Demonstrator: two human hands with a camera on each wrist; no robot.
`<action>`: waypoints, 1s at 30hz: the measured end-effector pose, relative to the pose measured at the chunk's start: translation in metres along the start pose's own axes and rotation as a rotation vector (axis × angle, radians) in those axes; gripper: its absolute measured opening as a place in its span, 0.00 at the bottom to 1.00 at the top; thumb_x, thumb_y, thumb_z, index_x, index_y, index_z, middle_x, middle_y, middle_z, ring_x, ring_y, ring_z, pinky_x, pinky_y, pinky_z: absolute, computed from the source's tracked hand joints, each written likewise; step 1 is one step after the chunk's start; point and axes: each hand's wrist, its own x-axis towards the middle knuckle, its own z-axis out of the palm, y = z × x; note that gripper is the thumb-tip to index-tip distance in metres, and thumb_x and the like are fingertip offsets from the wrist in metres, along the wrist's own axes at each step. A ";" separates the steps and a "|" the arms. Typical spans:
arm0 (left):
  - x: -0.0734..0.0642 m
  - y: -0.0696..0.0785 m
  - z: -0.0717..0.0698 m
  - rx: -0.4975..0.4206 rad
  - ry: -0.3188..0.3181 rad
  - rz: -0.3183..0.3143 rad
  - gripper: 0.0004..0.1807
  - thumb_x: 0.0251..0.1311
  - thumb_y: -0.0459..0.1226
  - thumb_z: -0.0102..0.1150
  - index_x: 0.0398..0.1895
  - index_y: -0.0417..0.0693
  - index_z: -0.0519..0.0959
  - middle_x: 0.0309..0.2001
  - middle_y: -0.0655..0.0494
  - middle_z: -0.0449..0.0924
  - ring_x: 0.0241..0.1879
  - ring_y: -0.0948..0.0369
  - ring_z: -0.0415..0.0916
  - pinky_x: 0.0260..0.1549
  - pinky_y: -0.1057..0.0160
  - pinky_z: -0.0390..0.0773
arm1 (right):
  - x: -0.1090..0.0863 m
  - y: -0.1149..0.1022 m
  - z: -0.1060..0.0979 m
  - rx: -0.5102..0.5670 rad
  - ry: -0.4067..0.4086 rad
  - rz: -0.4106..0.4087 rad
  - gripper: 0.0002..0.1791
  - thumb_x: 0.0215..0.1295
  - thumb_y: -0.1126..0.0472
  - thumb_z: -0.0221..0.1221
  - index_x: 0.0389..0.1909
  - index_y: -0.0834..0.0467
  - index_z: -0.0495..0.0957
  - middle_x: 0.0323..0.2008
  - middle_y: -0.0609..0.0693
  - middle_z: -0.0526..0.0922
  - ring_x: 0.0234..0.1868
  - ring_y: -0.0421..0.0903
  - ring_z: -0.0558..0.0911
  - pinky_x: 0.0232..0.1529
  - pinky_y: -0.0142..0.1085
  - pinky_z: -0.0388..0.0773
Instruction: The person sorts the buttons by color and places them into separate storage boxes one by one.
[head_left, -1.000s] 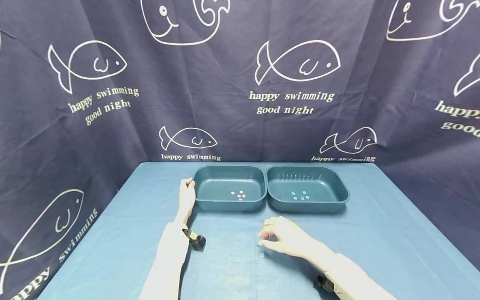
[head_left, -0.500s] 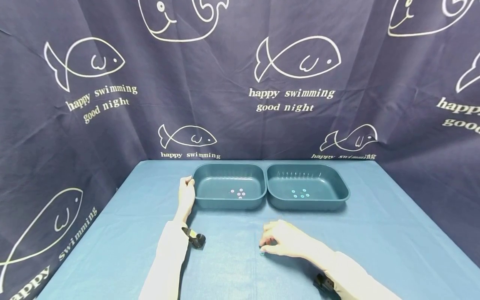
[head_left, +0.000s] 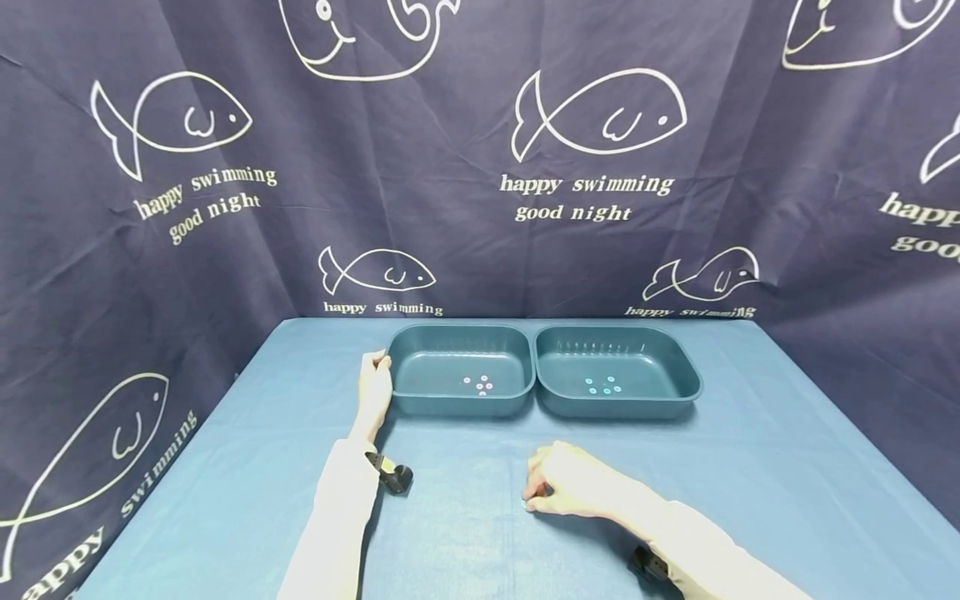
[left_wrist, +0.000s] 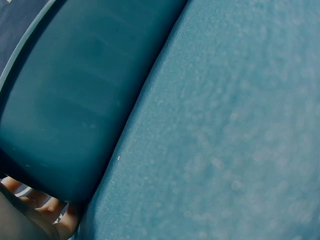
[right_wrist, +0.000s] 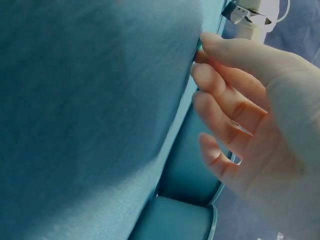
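Observation:
My right hand is low over the table cloth in front of the containers. Its thumb and index finger pinch a small teal disc, button-like, whose green edge peeks out between the fingertips in the right wrist view. My left hand holds the left end of the left dark teal container, its curled fingers against the outer wall in the left wrist view. Several small pinkish discs lie inside that container. In the right container lie several teal discs.
Both containers stand side by side near the back of the table, which is covered with light blue cloth. Behind it hangs a dark curtain printed with white fish. A camera is strapped to the left wrist.
My right hand has come down onto the lone teal disc on the cloth, and its thumb and index finger have closed on it. My left hand has stayed at the left container.

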 end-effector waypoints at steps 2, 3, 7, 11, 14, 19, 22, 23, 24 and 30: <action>0.000 0.000 0.000 -0.006 -0.001 -0.001 0.15 0.68 0.32 0.39 0.53 0.31 0.64 0.53 0.34 0.68 0.56 0.45 0.65 0.59 0.49 0.61 | 0.000 0.000 0.001 -0.022 0.006 -0.013 0.02 0.49 0.56 0.67 0.21 0.47 0.84 0.19 0.35 0.74 0.26 0.30 0.70 0.33 0.27 0.67; 0.000 -0.001 0.000 -0.007 -0.002 -0.002 0.15 0.68 0.32 0.39 0.53 0.31 0.64 0.53 0.34 0.68 0.56 0.45 0.65 0.59 0.49 0.61 | 0.001 0.000 0.001 -0.032 0.007 -0.017 0.02 0.49 0.56 0.67 0.21 0.46 0.84 0.19 0.35 0.74 0.26 0.31 0.70 0.33 0.27 0.67; 0.000 -0.001 0.000 -0.004 0.000 -0.005 0.15 0.68 0.33 0.39 0.54 0.31 0.64 0.54 0.34 0.68 0.57 0.45 0.65 0.59 0.48 0.61 | 0.002 -0.001 0.002 -0.066 0.019 -0.039 0.03 0.48 0.57 0.66 0.19 0.46 0.83 0.18 0.35 0.73 0.25 0.31 0.70 0.33 0.27 0.67; 0.000 -0.002 0.000 -0.006 -0.001 -0.004 0.15 0.68 0.33 0.39 0.53 0.31 0.64 0.53 0.34 0.68 0.56 0.44 0.65 0.59 0.48 0.61 | 0.002 0.000 0.003 -0.099 0.038 -0.061 0.05 0.47 0.56 0.66 0.17 0.46 0.80 0.16 0.36 0.70 0.24 0.32 0.68 0.33 0.28 0.66; 0.001 -0.001 0.000 -0.014 -0.002 -0.001 0.15 0.68 0.33 0.39 0.53 0.31 0.64 0.53 0.34 0.68 0.56 0.44 0.65 0.58 0.48 0.61 | 0.002 0.000 0.004 -0.112 0.050 -0.073 0.07 0.46 0.56 0.66 0.15 0.46 0.79 0.15 0.36 0.68 0.24 0.32 0.67 0.32 0.28 0.65; 0.000 0.000 0.000 -0.021 -0.001 0.004 0.15 0.68 0.32 0.39 0.52 0.31 0.64 0.52 0.34 0.68 0.55 0.45 0.66 0.57 0.48 0.62 | 0.003 -0.001 0.005 -0.117 0.055 -0.063 0.08 0.46 0.56 0.66 0.15 0.45 0.77 0.16 0.36 0.67 0.24 0.33 0.67 0.32 0.28 0.65; 0.000 0.000 -0.001 -0.028 0.000 0.000 0.15 0.68 0.32 0.39 0.52 0.31 0.64 0.51 0.34 0.69 0.54 0.45 0.66 0.56 0.49 0.62 | 0.003 -0.001 0.005 -0.106 0.044 -0.037 0.06 0.46 0.56 0.66 0.16 0.45 0.79 0.16 0.36 0.69 0.25 0.32 0.68 0.32 0.28 0.65; 0.000 0.000 -0.001 -0.028 0.000 -0.002 0.15 0.68 0.32 0.39 0.52 0.31 0.64 0.51 0.34 0.69 0.54 0.45 0.66 0.56 0.49 0.62 | 0.003 -0.002 0.005 -0.095 0.040 -0.025 0.05 0.46 0.56 0.66 0.17 0.45 0.79 0.17 0.35 0.70 0.26 0.32 0.68 0.33 0.28 0.66; -0.001 0.000 -0.001 -0.028 -0.001 -0.003 0.15 0.68 0.32 0.39 0.52 0.31 0.64 0.51 0.34 0.69 0.54 0.45 0.66 0.57 0.49 0.62 | 0.003 -0.002 0.005 -0.076 0.035 -0.011 0.05 0.47 0.56 0.66 0.18 0.45 0.80 0.18 0.35 0.71 0.26 0.31 0.69 0.33 0.27 0.66; 0.000 0.002 0.000 -0.010 -0.010 -0.024 0.15 0.68 0.33 0.39 0.54 0.33 0.64 0.55 0.35 0.69 0.58 0.45 0.65 0.60 0.49 0.60 | 0.002 0.000 0.004 0.122 0.022 0.075 0.05 0.49 0.58 0.66 0.19 0.49 0.80 0.20 0.35 0.74 0.26 0.29 0.70 0.35 0.24 0.68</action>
